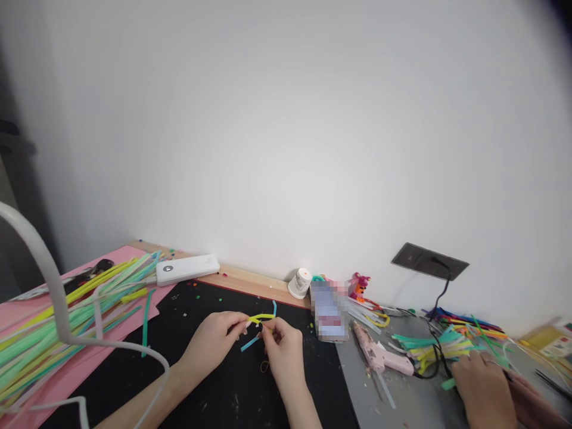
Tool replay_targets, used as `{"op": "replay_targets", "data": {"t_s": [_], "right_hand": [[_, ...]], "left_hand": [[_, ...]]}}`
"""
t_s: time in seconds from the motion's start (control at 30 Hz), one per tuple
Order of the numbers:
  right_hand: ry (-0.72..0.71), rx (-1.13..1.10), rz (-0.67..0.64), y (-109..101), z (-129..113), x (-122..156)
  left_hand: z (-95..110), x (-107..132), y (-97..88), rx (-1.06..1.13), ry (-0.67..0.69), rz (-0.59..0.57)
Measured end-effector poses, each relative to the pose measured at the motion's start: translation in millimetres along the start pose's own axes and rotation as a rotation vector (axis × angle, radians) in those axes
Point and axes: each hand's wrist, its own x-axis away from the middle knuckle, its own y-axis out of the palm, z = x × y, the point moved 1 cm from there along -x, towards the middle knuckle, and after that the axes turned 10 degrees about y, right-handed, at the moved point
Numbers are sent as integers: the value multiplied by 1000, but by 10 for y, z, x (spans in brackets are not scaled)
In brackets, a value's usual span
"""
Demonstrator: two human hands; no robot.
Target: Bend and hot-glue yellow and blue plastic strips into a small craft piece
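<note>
Above a black mat point(214, 393), my left hand point(217, 339) and my right hand point(283, 351) meet with fingertips close together. A short yellow pipe cleaner point(263, 316) curves between them, pinched by both hands. One light-blue pipe cleaner end point(274, 308) sticks up behind my right fingers. Another light-blue piece point(250, 344) slants out below the fingertips. Whether the blue parts belong to one stem, and how they join the yellow one, is hidden by my fingers. A small dark bit shows between the hands.
Pipe cleaners point(40, 351) lie heaped on pink sheets point(154, 310) at left, near a white power bank point(187, 270) and cable. A paper cup point(300, 283), phone point(329, 313) and pink glue gun point(379, 356) stand or lie rightward. Another person's hands point(485, 390) work at lower right.
</note>
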Motion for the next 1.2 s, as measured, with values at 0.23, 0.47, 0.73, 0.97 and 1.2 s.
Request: {"op": "replay_targets", "data": {"t_s": [0.23, 0.47, 0.73, 0.97, 1.2], "right_hand": [[-44, 37, -92, 15, -9, 32], [-81, 59, -123, 10, -57, 67], [-33, 116, -90, 12, -7, 35], [-42, 233, -85, 20, 6, 49], [13, 272, -76, -1, -15, 72]], "left_hand": [[-5, -4, 7, -16, -60, 22], [-32, 5, 19, -9, -72, 34], [-14, 4, 14, -59, -91, 24], [1, 15, 21, -127, -112, 16], [12, 17, 34, -37, -131, 45]]}}
